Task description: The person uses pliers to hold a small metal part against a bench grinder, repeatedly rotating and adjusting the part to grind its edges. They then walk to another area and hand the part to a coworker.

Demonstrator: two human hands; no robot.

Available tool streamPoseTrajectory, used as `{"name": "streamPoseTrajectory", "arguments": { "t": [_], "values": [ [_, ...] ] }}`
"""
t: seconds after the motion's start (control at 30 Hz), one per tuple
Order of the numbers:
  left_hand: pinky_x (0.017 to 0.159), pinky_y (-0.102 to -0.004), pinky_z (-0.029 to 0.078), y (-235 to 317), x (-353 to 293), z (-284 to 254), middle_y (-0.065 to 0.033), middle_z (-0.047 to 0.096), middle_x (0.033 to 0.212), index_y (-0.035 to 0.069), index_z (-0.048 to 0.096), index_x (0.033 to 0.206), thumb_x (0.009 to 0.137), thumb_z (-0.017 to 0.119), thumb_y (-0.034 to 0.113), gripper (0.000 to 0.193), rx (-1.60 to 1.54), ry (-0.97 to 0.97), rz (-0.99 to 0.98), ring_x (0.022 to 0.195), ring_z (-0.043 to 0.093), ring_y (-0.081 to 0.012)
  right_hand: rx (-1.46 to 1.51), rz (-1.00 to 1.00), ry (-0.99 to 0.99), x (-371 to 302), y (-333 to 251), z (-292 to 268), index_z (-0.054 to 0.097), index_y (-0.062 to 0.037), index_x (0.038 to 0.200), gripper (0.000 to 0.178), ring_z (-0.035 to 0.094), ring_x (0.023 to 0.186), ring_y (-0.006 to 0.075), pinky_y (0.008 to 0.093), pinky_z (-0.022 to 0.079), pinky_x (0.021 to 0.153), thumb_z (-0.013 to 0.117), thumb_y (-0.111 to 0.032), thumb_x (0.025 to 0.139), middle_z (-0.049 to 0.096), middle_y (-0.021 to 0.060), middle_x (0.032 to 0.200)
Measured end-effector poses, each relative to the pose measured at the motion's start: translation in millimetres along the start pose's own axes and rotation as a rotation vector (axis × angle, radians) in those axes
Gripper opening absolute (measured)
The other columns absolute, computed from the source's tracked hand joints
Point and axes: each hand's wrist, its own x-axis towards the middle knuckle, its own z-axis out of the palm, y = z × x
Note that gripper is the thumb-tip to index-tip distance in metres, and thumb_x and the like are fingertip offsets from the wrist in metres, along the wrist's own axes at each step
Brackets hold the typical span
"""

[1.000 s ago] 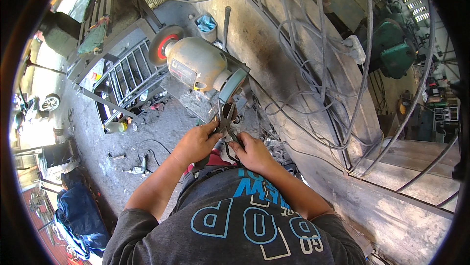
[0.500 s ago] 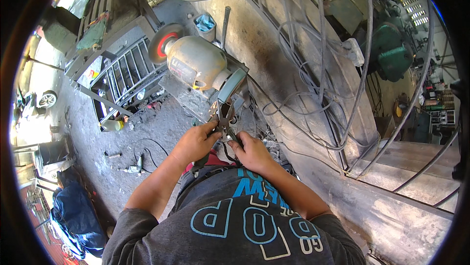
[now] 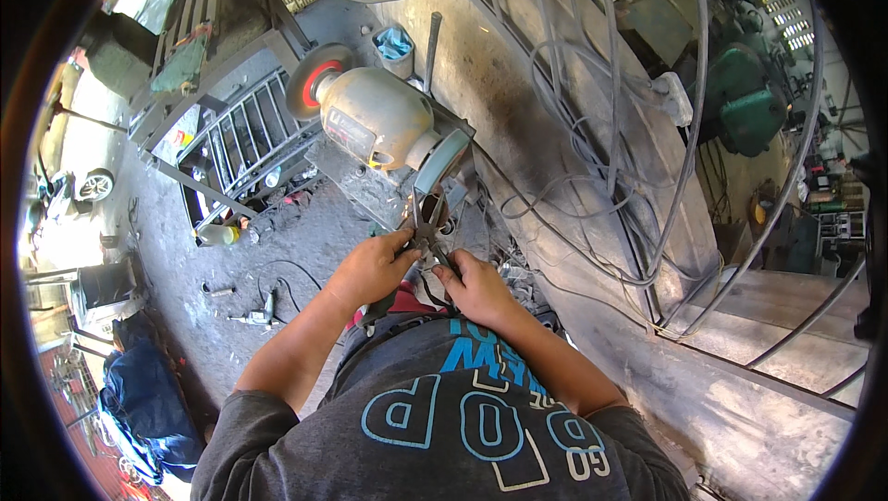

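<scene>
Left hand [image 3: 375,270] grip clamped on pliers [image 3: 425,235] near joint, right hand [image 3: 481,288] grip clamped on handle; pliers in middle of frame, tips apart, up by blue-gray wheel [image 3: 442,160] of grinder [image 3: 379,117], touching or not, cannot tell; work looks started, not finished; how much is done or left, cannot tell

Pliers [image 3: 426,234] (jaws apart) at grinding wheel [image 3: 442,161]
</scene>
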Motion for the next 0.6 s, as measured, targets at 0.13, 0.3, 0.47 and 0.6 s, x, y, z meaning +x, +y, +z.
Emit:
{"name": "streamPoseTrajectory", "arguments": {
  "t": [0.13,0.3,0.47,0.6],
  "values": [
    [0.085,-0.0477,0.051,2.2,0.0,-2.2,-0.0276,0.068,0.102,0.001,0.063,0.123,0.095,0.061,0.03,0.04,0.043,-0.023,-0.017,0.098,0.064,-0.0454,0.012,0.023,-0.025,-0.1,-2.9,-2.4,0.058,-0.0001,0.119,0.041,0.066,0.094,0.0475,0.0518,0.051,0.081,0.059,-0.035,0.097,0.069,0.0271,0.1],
    [0.084,-0.0485,0.051,2.1,0.6,-2.7,-0.0272,0.068,0.101,0.003,0.062,0.124,0.095,0.06,0.03,0.04,0.054,-0.04,-0.014,0.097,0.064,-0.0455,0.029,0.028,-0.021,-1.5,-5.2,-4.0,0.057,-0.0011,0.119,0.039,0.066,0.094,0.0471,0.0518,0.052,0.08,0.059,-0.034,0.097,0.069,0.0271,0.1],
    [0.084,-0.0494,0.051,2.1,-0.3,-2.2,-0.027,0.068,0.101,0.003,0.063,0.12,0.095,0.06,0.03,0.037,0.05,-0.004,0.012,0.097,0.064,-0.0457,0.043,0.019,-0.017,-0.9,-2.9,-2.6,0.058,-0.0005,0.118,0.039,0.066,0.092,0.0473,0.0521,0.051,0.08,0.059,-0.034,0.097,0.07,0.0267,0.097],
    [0.084,-0.0493,0.051,3.3,-0.1,-3.1,-0.0272,0.068,0.101,0.002,0.063,0.118,0.095,0.06,0.03,0.036,0.04,-0.021,0.003,0.098,0.064,-0.0457,0.03,-0.012,0.011,-0.8,0.1,-0.5,0.059,-0.0002,0.117,0.04,0.066,0.092,0.0476,0.0523,0.051,0.079,0.06,-0.035,0.097,0.069,0.028,0.096]
  ]
}}
